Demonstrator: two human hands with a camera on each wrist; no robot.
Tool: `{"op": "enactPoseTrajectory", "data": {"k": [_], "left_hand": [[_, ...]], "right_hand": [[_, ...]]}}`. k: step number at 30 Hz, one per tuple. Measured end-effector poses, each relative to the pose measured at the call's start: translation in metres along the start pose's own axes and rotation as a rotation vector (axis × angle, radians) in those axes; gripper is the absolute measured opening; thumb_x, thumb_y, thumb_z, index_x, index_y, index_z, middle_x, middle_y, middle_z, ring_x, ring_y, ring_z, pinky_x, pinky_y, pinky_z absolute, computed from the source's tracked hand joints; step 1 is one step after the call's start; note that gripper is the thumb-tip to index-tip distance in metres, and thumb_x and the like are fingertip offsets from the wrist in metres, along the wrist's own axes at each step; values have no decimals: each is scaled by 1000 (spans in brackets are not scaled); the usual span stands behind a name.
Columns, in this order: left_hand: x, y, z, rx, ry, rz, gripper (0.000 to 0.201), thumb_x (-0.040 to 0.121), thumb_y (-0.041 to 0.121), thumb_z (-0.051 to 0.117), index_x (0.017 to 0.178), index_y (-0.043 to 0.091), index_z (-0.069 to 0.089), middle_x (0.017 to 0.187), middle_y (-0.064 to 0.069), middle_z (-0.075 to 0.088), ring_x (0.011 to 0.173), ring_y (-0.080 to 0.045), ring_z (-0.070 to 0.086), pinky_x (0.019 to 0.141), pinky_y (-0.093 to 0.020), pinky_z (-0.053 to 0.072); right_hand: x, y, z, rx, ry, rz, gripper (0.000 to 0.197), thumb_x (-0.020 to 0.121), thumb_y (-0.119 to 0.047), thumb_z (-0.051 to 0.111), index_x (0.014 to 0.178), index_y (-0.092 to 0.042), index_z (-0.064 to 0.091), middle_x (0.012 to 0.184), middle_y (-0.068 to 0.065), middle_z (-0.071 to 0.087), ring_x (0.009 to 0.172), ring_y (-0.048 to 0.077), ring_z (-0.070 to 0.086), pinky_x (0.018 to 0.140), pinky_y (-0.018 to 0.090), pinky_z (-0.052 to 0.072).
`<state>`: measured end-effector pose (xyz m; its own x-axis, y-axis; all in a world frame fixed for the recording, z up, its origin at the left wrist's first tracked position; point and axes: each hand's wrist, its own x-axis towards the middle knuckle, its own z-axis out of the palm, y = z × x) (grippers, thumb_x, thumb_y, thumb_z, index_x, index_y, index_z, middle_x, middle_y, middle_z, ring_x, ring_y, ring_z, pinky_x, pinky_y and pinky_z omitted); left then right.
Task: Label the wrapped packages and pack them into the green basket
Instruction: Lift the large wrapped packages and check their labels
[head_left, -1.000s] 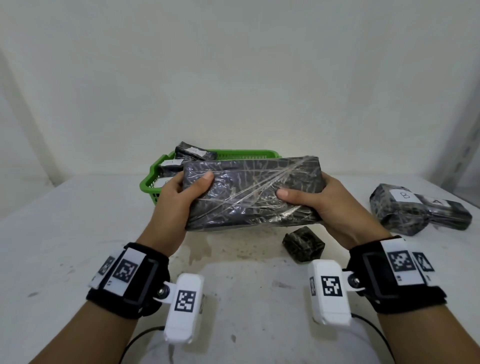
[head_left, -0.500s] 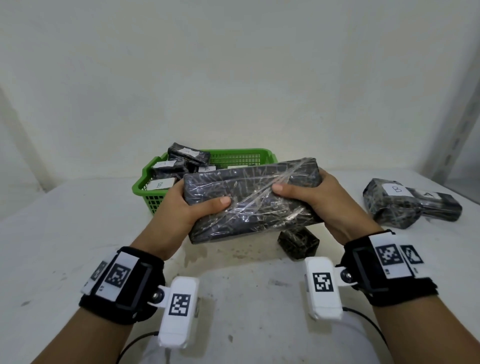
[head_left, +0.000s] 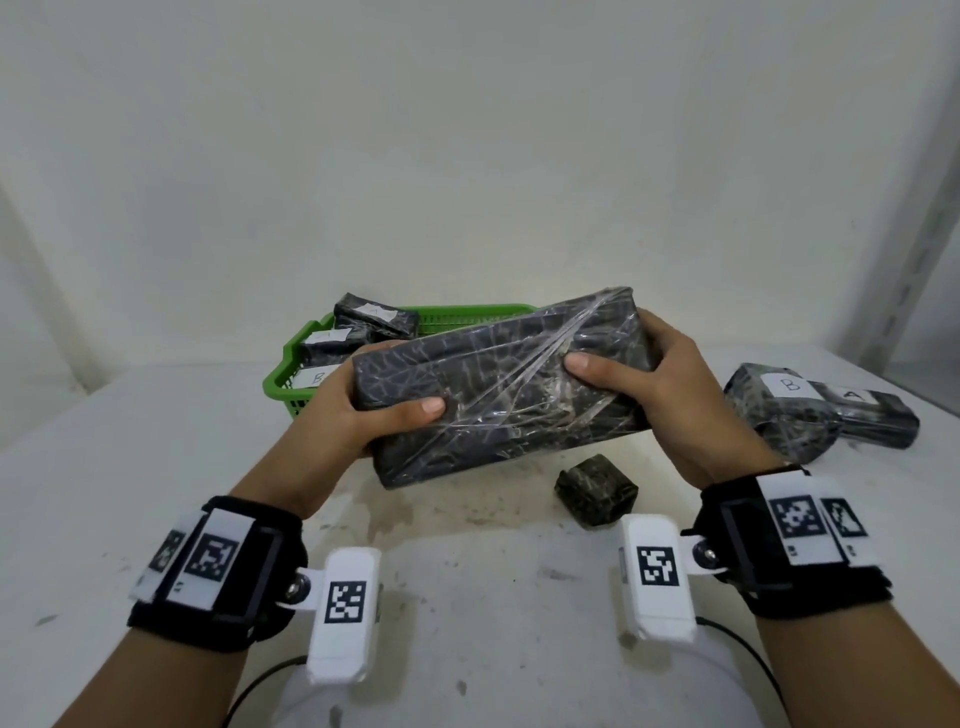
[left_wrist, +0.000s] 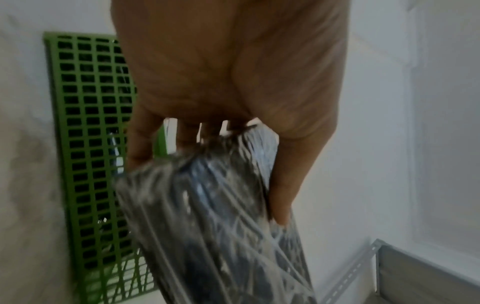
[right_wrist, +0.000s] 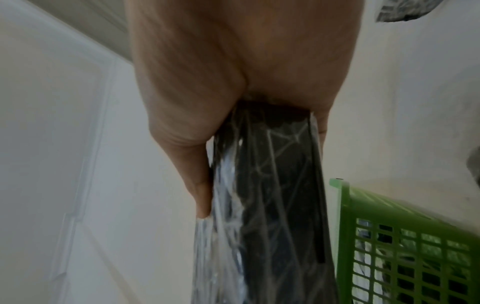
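A large flat black package (head_left: 498, 384) wrapped in clear film is held above the table, tilted with its right end higher. My left hand (head_left: 358, 410) grips its left end, thumb on top; my right hand (head_left: 639, 374) grips its right end. The same package (left_wrist: 207, 216) fills the left wrist view, and the package (right_wrist: 265, 205) shows edge-on in the right wrist view. No label shows on its upper face. Behind it the green basket (head_left: 291, 384) holds several labelled black packages (head_left: 374, 314).
A small unlabelled wrapped cube (head_left: 596, 488) lies on the white table under the held package. Two labelled packages (head_left: 810, 410), marked B and A, lie at the right. A white wall stands behind, and a metal shelf post (head_left: 914, 223) rises at the far right.
Both hands have turned the package anticlockwise so its right end rose and its left end dropped. The camera tilted down a little, showing more of the basket.
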<state>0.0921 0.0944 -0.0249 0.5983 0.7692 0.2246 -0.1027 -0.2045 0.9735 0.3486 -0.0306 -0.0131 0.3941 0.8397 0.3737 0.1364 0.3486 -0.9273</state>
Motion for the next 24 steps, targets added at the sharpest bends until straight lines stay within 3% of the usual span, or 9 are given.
{"op": "enactPoseTrajectory", "data": {"k": [3,6,9,12,16,20,24], "left_hand": [[-4,6,-5,254,10,-6,76,61,25,98,126,34,60,116,9,75,100,-14,75,72,-40,64],[-6,7,-1,251,62,23,71,60,11,92,121,28,59,111,4,75,91,-15,77,63,-38,64],[-5,4,3,227,112,70,70,65,0,90,120,27,58,113,2,72,90,-13,76,62,-35,64],[-5,2,3,203,166,116,68,67,-3,89,121,25,58,113,4,70,89,-7,75,60,-30,62],[-3,-1,-1,203,226,184,72,65,-4,90,124,22,58,114,2,72,93,-6,74,65,-29,63],[0,-5,-4,205,223,222,73,63,-5,90,124,21,59,115,4,73,99,-11,74,71,-24,62],[1,-8,-4,234,228,248,72,62,1,92,121,28,60,116,7,73,101,-11,73,78,-26,62]], "right_hand": [[-2,-5,-2,-17,39,-81,79,67,-24,89,140,-22,61,120,7,76,105,25,77,83,39,65],[-6,-8,2,-31,41,-161,77,71,-35,90,142,-36,60,126,9,71,115,25,72,93,41,62],[-4,-12,2,121,68,-167,53,91,-46,74,140,-26,64,128,11,70,122,27,68,103,50,53],[-3,-14,-1,173,-34,-27,49,103,-46,51,138,-14,65,133,11,71,125,31,67,101,56,54],[-6,-16,-3,434,-128,242,62,97,-42,55,148,-7,54,144,21,62,126,46,64,97,63,56],[-4,-17,-4,559,-206,322,61,99,-41,55,150,-8,52,146,24,59,124,50,64,97,67,54],[-2,-16,-5,578,-215,345,62,97,-39,58,149,-6,53,148,26,56,126,50,63,100,68,50]]}}
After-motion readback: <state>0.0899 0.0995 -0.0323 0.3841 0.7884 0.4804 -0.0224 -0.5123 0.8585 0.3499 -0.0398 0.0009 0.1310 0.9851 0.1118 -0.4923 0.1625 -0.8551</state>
